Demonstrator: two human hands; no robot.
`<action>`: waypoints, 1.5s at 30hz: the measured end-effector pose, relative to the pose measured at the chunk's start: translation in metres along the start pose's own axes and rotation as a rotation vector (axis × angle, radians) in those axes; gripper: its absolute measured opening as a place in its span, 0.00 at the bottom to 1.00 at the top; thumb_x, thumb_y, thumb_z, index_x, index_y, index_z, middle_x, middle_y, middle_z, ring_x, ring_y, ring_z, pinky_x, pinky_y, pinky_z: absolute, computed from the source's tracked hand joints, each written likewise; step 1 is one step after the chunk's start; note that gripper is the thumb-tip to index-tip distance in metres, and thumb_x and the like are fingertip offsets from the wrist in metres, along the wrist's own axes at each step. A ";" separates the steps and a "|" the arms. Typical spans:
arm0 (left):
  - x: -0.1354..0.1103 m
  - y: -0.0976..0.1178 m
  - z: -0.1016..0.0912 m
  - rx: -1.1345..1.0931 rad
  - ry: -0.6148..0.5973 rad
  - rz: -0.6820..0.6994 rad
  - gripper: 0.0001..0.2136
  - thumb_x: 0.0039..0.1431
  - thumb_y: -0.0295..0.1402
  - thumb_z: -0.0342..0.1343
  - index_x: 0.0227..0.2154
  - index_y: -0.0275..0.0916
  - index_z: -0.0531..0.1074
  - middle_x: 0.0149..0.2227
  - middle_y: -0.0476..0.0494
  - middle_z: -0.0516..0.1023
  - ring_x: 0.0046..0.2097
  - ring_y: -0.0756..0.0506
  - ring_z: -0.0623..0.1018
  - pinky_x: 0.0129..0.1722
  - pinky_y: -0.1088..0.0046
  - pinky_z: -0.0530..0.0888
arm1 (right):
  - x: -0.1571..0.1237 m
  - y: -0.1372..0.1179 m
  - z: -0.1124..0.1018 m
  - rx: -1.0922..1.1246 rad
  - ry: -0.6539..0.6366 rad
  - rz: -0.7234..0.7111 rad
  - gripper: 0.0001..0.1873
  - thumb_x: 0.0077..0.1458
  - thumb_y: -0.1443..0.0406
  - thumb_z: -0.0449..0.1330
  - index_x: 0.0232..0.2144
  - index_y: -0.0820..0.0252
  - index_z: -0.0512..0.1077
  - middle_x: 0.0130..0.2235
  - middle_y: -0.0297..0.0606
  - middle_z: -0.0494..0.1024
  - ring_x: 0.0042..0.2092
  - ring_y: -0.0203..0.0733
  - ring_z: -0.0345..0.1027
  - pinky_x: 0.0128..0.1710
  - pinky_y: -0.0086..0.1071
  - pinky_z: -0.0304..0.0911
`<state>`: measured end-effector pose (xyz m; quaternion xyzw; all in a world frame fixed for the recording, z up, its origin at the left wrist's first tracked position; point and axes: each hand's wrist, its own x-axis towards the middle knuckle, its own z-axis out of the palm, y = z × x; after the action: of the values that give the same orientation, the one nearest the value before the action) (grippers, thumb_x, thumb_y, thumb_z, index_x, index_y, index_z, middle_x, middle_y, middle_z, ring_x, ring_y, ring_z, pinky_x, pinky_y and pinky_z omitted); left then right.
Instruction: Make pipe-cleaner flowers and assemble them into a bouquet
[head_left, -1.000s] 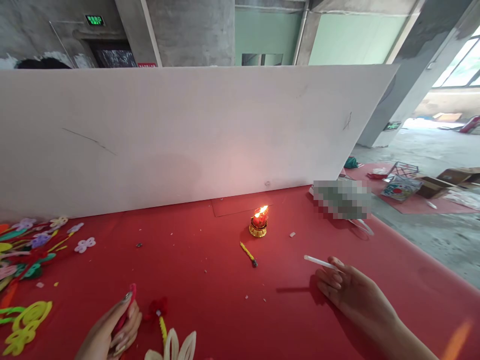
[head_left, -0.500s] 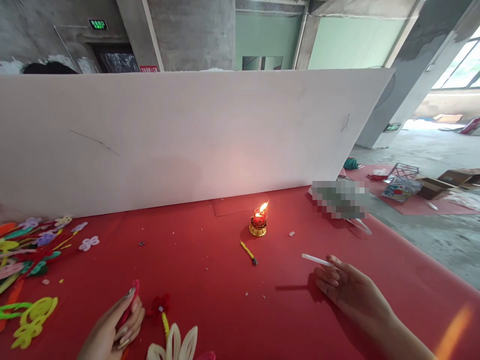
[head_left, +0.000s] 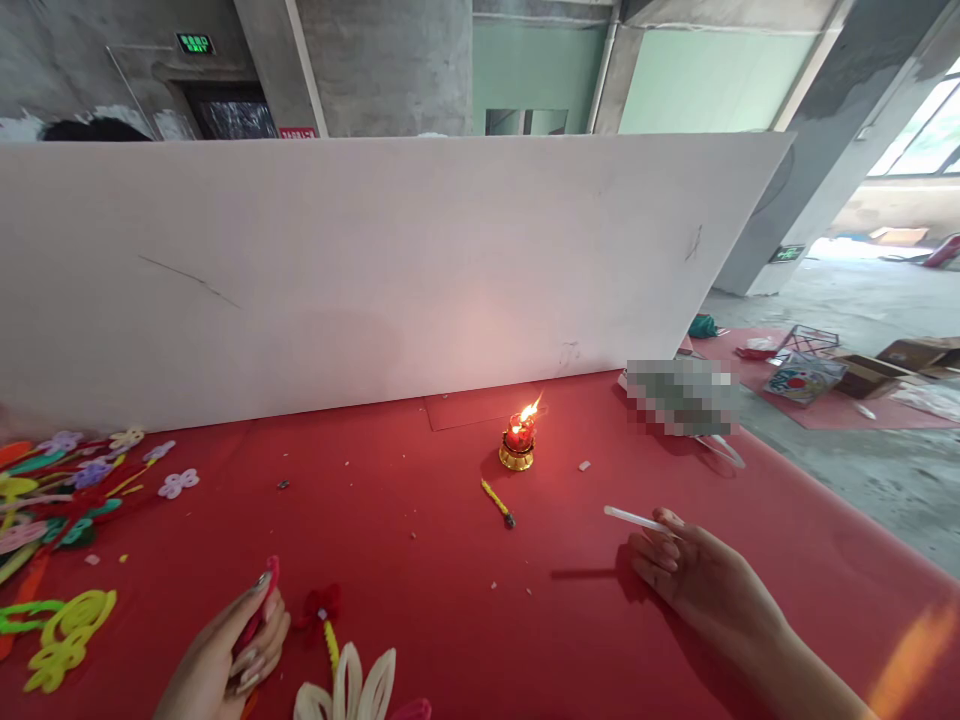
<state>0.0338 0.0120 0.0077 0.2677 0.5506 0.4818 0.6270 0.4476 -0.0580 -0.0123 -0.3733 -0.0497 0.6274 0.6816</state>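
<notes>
My left hand is closed on a bent crimson pipe cleaner, low on the left. In my right hand, thumb and fingers pinch a translucent white glue stick, its free end pointing left. A lit red candle burns in a gold holder, beyond and left of the glue stick. Between the hands lies a short yellow stick with a dark end. Beside my left hand are a red pipe-cleaner flower with a yellow stem and a cream flower, partly cut off below.
Colourful pipe-cleaner flowers lie heaped at the left, with yellow looped shapes nearer me. A white board stands along the back of the red table. A blurred-out object sits at the back right. Small crumbs dot the surface.
</notes>
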 end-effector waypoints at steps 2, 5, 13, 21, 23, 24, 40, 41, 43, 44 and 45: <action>-0.001 -0.001 0.000 -0.005 -0.008 0.013 0.21 0.40 0.42 0.65 0.14 0.38 0.57 0.12 0.57 0.50 0.14 0.57 0.50 0.12 0.81 0.53 | 0.000 0.000 0.000 -0.011 -0.007 -0.002 0.13 0.45 0.65 0.64 0.22 0.58 0.61 0.20 0.27 0.53 0.23 0.31 0.48 0.23 0.28 0.54; -0.003 -0.001 0.001 -0.006 -0.012 0.030 0.21 0.42 0.43 0.64 0.15 0.38 0.57 0.12 0.57 0.50 0.15 0.57 0.51 0.12 0.82 0.53 | 0.001 0.000 0.000 -0.009 -0.009 0.011 0.12 0.44 0.64 0.64 0.22 0.59 0.62 0.19 0.27 0.53 0.23 0.30 0.48 0.22 0.28 0.53; -0.004 0.002 0.004 -0.011 -0.052 0.053 0.19 0.39 0.40 0.66 0.15 0.37 0.59 0.12 0.57 0.51 0.15 0.57 0.51 0.12 0.81 0.54 | 0.000 0.000 0.003 0.006 -0.038 0.002 0.13 0.44 0.66 0.64 0.21 0.59 0.61 0.19 0.27 0.55 0.22 0.30 0.49 0.22 0.27 0.53; -0.003 0.004 0.001 -0.071 -0.141 0.069 0.17 0.45 0.39 0.63 0.17 0.36 0.61 0.13 0.58 0.52 0.14 0.58 0.52 0.12 0.83 0.54 | 0.001 -0.002 0.001 0.034 -0.100 -0.008 0.15 0.45 0.68 0.63 0.19 0.59 0.58 0.19 0.27 0.56 0.22 0.30 0.50 0.21 0.27 0.53; -0.002 0.005 0.000 -0.091 -0.148 0.068 0.16 0.47 0.38 0.62 0.17 0.36 0.61 0.12 0.58 0.51 0.14 0.58 0.52 0.11 0.84 0.54 | 0.003 -0.003 -0.001 0.028 -0.109 -0.017 0.16 0.44 0.68 0.64 0.19 0.59 0.58 0.19 0.27 0.55 0.22 0.30 0.50 0.21 0.28 0.54; -0.001 0.005 -0.001 -0.100 -0.146 0.070 0.16 0.48 0.37 0.61 0.17 0.36 0.61 0.12 0.58 0.51 0.14 0.58 0.52 0.11 0.84 0.53 | 0.004 -0.002 -0.002 0.023 -0.111 -0.020 0.15 0.43 0.68 0.64 0.19 0.59 0.58 0.19 0.27 0.55 0.22 0.30 0.50 0.21 0.28 0.54; 0.001 0.006 0.003 -0.136 -0.132 0.057 0.17 0.59 0.32 0.49 0.15 0.34 0.62 0.11 0.57 0.50 0.12 0.58 0.52 0.11 0.84 0.50 | 0.010 -0.002 -0.006 0.002 -0.115 -0.048 0.12 0.42 0.69 0.63 0.20 0.59 0.61 0.19 0.28 0.58 0.21 0.30 0.51 0.19 0.28 0.55; 0.001 0.006 0.003 -0.132 -0.135 0.059 0.16 0.58 0.32 0.50 0.15 0.35 0.62 0.11 0.57 0.50 0.12 0.58 0.52 0.11 0.84 0.50 | 0.010 -0.002 -0.006 -0.007 -0.118 -0.051 0.12 0.42 0.69 0.63 0.19 0.58 0.61 0.18 0.28 0.57 0.21 0.30 0.51 0.19 0.28 0.55; 0.002 0.005 0.002 -0.125 -0.138 0.067 0.15 0.56 0.33 0.52 0.15 0.35 0.62 0.11 0.57 0.50 0.12 0.58 0.52 0.11 0.84 0.50 | 0.010 -0.002 -0.006 -0.027 -0.130 -0.054 0.13 0.42 0.68 0.63 0.19 0.58 0.60 0.18 0.28 0.57 0.21 0.30 0.51 0.19 0.28 0.54; 0.002 0.005 0.002 -0.122 -0.138 0.072 0.15 0.55 0.33 0.53 0.15 0.35 0.62 0.11 0.57 0.50 0.12 0.58 0.52 0.11 0.84 0.50 | 0.010 -0.002 -0.006 -0.034 -0.136 -0.053 0.14 0.42 0.68 0.63 0.18 0.59 0.59 0.18 0.28 0.56 0.21 0.30 0.51 0.19 0.28 0.54; 0.002 0.005 0.002 -0.119 -0.138 0.078 0.15 0.55 0.33 0.53 0.15 0.35 0.62 0.11 0.57 0.50 0.12 0.58 0.52 0.11 0.84 0.51 | 0.009 -0.002 -0.006 -0.038 -0.141 -0.049 0.14 0.42 0.68 0.63 0.18 0.59 0.59 0.18 0.28 0.56 0.21 0.30 0.51 0.19 0.28 0.54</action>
<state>0.0342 0.0160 0.0115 0.2838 0.4658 0.5179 0.6590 0.4547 -0.0522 -0.0192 -0.3399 -0.1187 0.6341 0.6843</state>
